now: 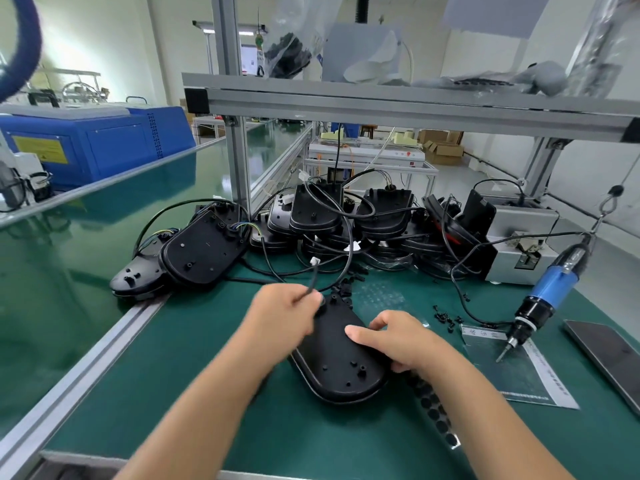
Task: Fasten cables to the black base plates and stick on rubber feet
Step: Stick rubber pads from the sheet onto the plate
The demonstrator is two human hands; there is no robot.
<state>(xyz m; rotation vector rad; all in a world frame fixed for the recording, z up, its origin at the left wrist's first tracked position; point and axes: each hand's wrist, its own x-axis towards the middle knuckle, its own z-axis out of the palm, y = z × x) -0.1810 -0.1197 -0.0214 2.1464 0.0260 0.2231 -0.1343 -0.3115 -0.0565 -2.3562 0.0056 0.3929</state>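
Note:
A black oval base plate lies on the green mat in front of me. My left hand grips a black cable at the plate's far end; the cable's white connector sticks up above my fingers. My right hand rests on the plate's right side, thumb on top and fingers curled over its edge. A strip of round black rubber feet lies under my right forearm. Small black clips lie scattered beyond the plate.
Stacks of base plates with cables fill the back of the bench, two more at left. A blue electric screwdriver hangs at right over a plastic sheet. A grey machine and a phone sit at far right.

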